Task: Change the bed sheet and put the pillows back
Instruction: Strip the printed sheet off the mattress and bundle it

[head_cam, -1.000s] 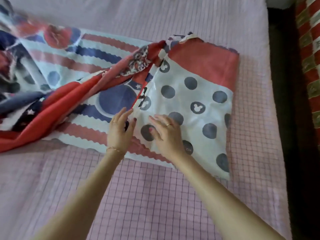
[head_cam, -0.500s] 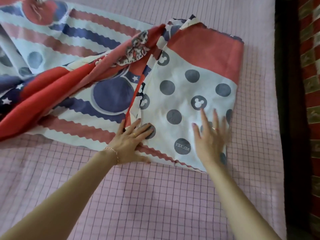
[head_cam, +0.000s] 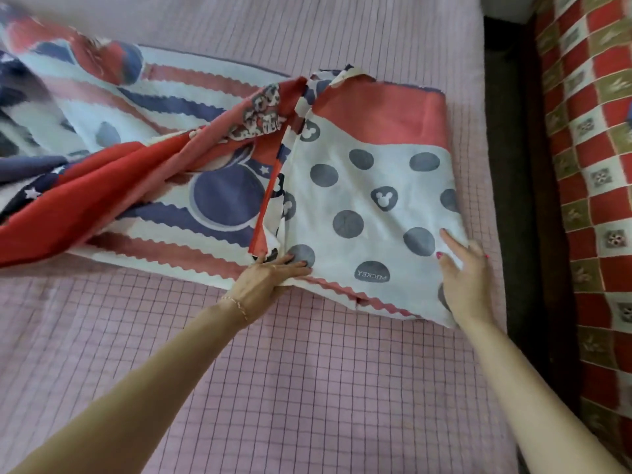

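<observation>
Looking down through the head view, we see both of our hands reaching forward over the bed, whose pink checked mattress cover fills the space under and between our forearms.

Our left hand lies at the near edge of the printed bed sheet. Its fingers stretch flat across the top of the cloth, their tips next to a grey dot, while the thumb appears tucked beneath the scalloped red border, so this hand has the hem lightly caught between thumb and fingers. A thin bracelet sits on that wrist.

Our right hand is spread wide, fingers straight and a little blurred, palm down on the sheet's near right corner. It holds nothing; it only presses on the fabric.

Between the two hands lies the folded white panel with grey dots, one of them printed with mirrored lettering, and a red band runs across its far end. Left of our left hand, the sheet trails away in loose red, blue and white folds, bunched and partly blurred at the far left.

Right of our right hand, past the mattress edge and a dark gap, there is a red, white and olive checked cloth.
</observation>
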